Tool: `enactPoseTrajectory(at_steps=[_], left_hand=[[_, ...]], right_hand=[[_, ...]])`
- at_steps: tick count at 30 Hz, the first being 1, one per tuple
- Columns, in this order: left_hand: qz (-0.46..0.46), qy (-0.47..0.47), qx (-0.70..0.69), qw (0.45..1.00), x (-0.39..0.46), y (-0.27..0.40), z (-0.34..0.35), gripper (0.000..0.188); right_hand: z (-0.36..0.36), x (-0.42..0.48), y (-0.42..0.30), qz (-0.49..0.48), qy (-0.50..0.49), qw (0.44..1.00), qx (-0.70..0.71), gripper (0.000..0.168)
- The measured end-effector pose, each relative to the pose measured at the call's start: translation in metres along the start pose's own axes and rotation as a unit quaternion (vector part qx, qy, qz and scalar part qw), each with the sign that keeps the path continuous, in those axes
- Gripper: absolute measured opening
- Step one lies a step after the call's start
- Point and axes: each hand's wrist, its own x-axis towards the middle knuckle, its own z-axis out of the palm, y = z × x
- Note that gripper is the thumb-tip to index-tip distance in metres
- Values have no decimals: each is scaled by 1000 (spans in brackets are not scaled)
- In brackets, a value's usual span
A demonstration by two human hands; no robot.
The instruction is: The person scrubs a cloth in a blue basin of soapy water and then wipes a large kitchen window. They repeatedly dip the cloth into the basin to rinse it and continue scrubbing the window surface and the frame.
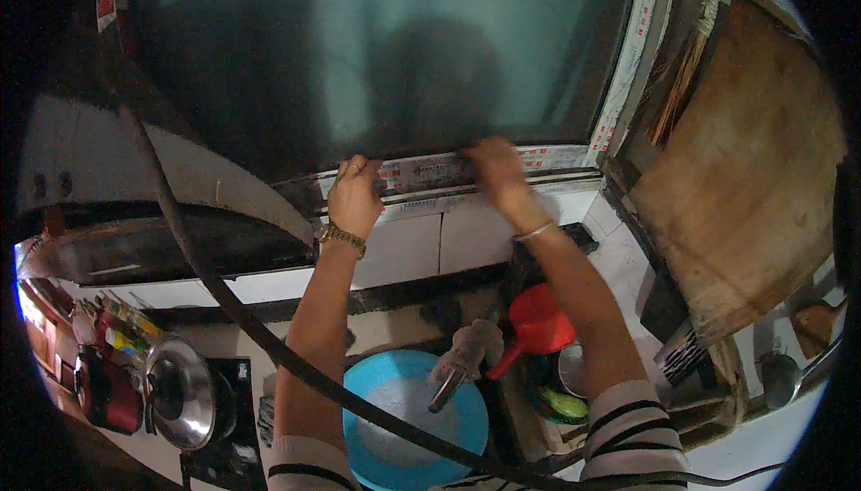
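Observation:
My left hand (354,198), with a ring and a wristwatch (343,239), rests its curled fingers on the lower rail of a window frame (430,169). My right hand (499,171), blurred and wearing a bangle (533,231), is at the same rail farther right, its fingers near the bottom of the dark glass pane (430,74). Whether either hand holds something small is hidden. Printed protective tape (622,81) covers parts of the frame. Below my arms, a blue basin (360,410) sits under a faucet (447,390) wrapped in cloth (474,346).
A dark hose (269,340) crosses close before me. Right of the basin are a red ladle (541,319) and a cut green vegetable (564,402). A wooden board (746,155) and twig brush (686,74) hang right. A lidded pan (180,393) and red pot (107,390) stand left, beneath a range hood (168,175).

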Motion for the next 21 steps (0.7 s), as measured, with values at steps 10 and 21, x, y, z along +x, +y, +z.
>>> enactPoseTrajectory(at_steps=[10, 21], left_hand=[[21, 50, -10, 998, -4, -2, 8, 38], [14, 48, -30, 998, -3, 2, 1, 33]], right_hand=[[-41, -22, 58, 132, 49, 990, -20, 23], [-31, -13, 6, 12, 82, 991, 104, 33]])
